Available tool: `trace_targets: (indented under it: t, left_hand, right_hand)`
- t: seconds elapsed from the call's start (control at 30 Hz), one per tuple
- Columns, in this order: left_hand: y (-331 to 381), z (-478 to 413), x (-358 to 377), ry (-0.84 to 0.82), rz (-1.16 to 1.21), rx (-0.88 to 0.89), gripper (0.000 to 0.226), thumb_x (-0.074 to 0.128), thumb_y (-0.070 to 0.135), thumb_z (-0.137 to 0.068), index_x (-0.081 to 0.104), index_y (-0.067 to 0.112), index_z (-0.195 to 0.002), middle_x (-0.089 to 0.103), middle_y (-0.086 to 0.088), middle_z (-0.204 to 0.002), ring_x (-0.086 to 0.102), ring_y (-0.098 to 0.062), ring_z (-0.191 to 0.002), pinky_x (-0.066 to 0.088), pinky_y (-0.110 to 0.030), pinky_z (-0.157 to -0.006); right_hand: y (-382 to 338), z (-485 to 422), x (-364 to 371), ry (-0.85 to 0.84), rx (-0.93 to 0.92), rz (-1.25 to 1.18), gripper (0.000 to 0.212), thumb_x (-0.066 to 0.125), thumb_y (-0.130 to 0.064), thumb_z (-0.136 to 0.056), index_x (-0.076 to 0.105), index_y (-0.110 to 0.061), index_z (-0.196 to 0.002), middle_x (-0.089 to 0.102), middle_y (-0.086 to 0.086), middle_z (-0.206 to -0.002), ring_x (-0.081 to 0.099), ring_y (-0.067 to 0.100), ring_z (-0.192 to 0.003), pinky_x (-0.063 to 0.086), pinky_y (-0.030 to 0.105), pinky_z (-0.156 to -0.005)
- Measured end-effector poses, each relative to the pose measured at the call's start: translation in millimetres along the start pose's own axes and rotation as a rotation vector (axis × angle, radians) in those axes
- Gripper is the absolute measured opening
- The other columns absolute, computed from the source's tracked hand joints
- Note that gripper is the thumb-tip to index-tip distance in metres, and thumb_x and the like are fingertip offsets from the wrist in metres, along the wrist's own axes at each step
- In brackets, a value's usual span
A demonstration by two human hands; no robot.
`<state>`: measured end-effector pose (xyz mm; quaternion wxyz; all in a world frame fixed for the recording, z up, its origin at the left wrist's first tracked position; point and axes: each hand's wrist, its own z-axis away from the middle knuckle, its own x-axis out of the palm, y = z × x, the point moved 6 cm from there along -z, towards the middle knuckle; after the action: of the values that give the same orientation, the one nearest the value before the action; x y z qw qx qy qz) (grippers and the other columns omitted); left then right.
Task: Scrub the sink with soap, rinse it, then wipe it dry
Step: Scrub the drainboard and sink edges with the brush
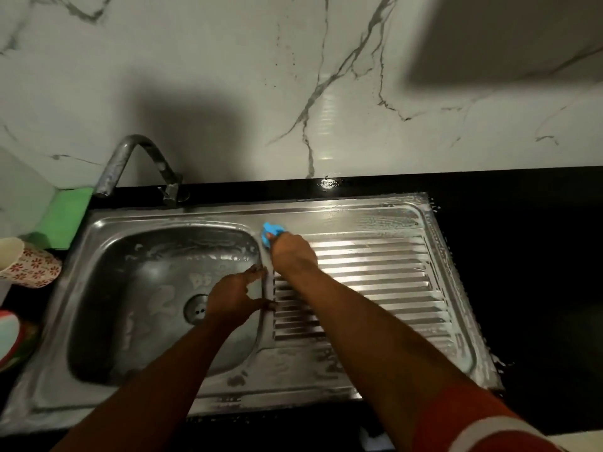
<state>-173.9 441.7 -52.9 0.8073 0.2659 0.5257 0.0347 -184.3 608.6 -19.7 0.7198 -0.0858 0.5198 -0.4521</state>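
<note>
A steel sink [98, 230] with a basin on the left and a ribbed drainboard [375, 275] on the right fills the middle of the view. Soap foam streaks the basin walls and the drainboard's edges. My right hand [292, 251] grips a blue scrubber [271, 230] and presses it on the ridge between basin and drainboard, near the back. My left hand [233, 300] rests on that same ridge closer to me, thumb and fingers spread over the basin's rim, holding nothing. The drain [197, 308] sits in the basin floor just left of it.
A curved metal tap [130, 161] stands behind the basin at the back left. A green object [65, 216] and a floral cup [31, 264] sit to the left of the sink. Black countertop [522, 256] surrounds it, with a marble wall behind.
</note>
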Motion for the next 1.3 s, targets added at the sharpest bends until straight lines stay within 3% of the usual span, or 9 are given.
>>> trace_targets:
  t: [0.1, 0.3, 0.4, 0.5, 0.63, 0.83, 0.97, 1.17, 1.3]
  left_hand:
    - [-46, 22, -15, 0.115, 0.039, -0.056, 0.080, 0.084, 0.066, -0.072, 0.058, 0.044, -0.144, 0.045, 0.022, -0.156, 0.068, -0.009, -0.100, 0.052, -0.029, -0.083]
    - [-96, 41, -21, 0.080, -0.265, -0.131, 0.056, 0.058, 0.064, -0.097, 0.059, 0.038, -0.146, 0.047, 0.006, -0.161, 0.059, -0.029, -0.130, 0.051, -0.042, -0.101]
    - [-91, 38, -13, 0.034, -0.402, -0.139, 0.057, 0.049, 0.065, -0.101, 0.049, 0.041, -0.152, 0.037, 0.005, -0.166, 0.047, -0.029, -0.141, 0.044, -0.049, -0.108]
    - [-85, 32, -3, -0.017, -0.447, -0.144, 0.059, 0.046, 0.066, -0.101, 0.042, 0.043, -0.155, 0.026, 0.005, -0.171, 0.036, -0.027, -0.149, 0.039, -0.053, -0.111]
    - [-89, 31, -4, 0.015, -0.436, -0.167, 0.060, 0.048, 0.065, -0.100, 0.043, 0.042, -0.156, 0.024, 0.005, -0.172, 0.033, -0.026, -0.151, 0.040, -0.051, -0.112]
    - [-99, 30, -15, 0.024, -0.440, -0.153, 0.065, 0.049, 0.067, -0.099, 0.041, 0.040, -0.157, 0.022, 0.003, -0.173, 0.029, -0.026, -0.154, 0.040, -0.053, -0.113]
    - [-88, 23, -18, 0.015, -0.436, -0.130, 0.064, 0.047, 0.064, -0.101, 0.037, 0.041, -0.159, 0.020, 0.005, -0.173, 0.020, -0.024, -0.158, 0.038, -0.051, -0.115]
    - [-75, 16, -14, -0.024, -0.451, -0.117, 0.067, 0.045, 0.067, -0.101, 0.034, 0.040, -0.161, 0.015, 0.006, -0.174, 0.017, -0.023, -0.159, 0.035, -0.049, -0.118]
    - [-73, 20, -11, -0.030, -0.473, -0.143, 0.069, 0.044, 0.072, -0.099, 0.034, 0.043, -0.160, 0.013, 0.007, -0.174, 0.016, -0.022, -0.159, 0.035, -0.048, -0.118]
  right_hand:
    - [37, -4, -47, 0.078, 0.018, 0.086, 0.051, 0.039, -0.055, -0.104, 0.067, -0.017, -0.122, 0.069, 0.014, -0.116, 0.064, 0.033, -0.107, 0.045, 0.033, -0.084]
    - [166, -8, -169, 0.261, 0.327, 0.219, 0.046, 0.031, -0.031, -0.110, 0.056, -0.001, -0.134, 0.060, 0.030, -0.128, 0.060, 0.044, -0.117, 0.048, 0.042, -0.095]
    - [104, -8, -120, 0.272, 0.218, 0.231, 0.049, 0.030, -0.033, -0.111, 0.058, 0.002, -0.130, 0.059, 0.030, -0.129, 0.058, 0.044, -0.120, 0.044, 0.041, -0.096]
    - [4, -5, -17, 0.097, -0.043, 0.155, 0.044, 0.038, -0.036, -0.109, 0.061, -0.007, -0.131, 0.063, 0.020, -0.131, 0.058, 0.037, -0.121, 0.042, 0.035, -0.098]
    - [-44, -1, 41, -0.019, -0.043, 0.124, 0.049, 0.040, -0.051, -0.104, 0.066, -0.014, -0.124, 0.067, 0.013, -0.124, 0.063, 0.032, -0.114, 0.047, 0.036, -0.094]
    - [102, -25, -127, 0.163, 0.129, 0.355, 0.038, 0.036, -0.025, -0.109, 0.053, -0.009, -0.139, 0.061, 0.023, -0.128, 0.060, 0.040, -0.117, 0.046, 0.043, -0.097]
    - [172, -20, -197, 0.342, 0.351, 0.238, 0.048, 0.027, -0.028, -0.112, 0.051, 0.005, -0.136, 0.059, 0.032, -0.127, 0.058, 0.044, -0.116, 0.045, 0.045, -0.098]
    - [19, -36, -60, 0.131, 0.036, 0.249, 0.037, 0.040, -0.027, -0.106, 0.058, -0.013, -0.135, 0.063, 0.017, -0.129, 0.060, 0.036, -0.118, 0.047, 0.037, -0.094]
    - [-53, -36, 3, 0.028, -0.070, 0.210, 0.043, 0.043, -0.046, -0.103, 0.066, -0.015, -0.123, 0.068, 0.009, -0.126, 0.064, 0.029, -0.115, 0.048, 0.036, -0.095]
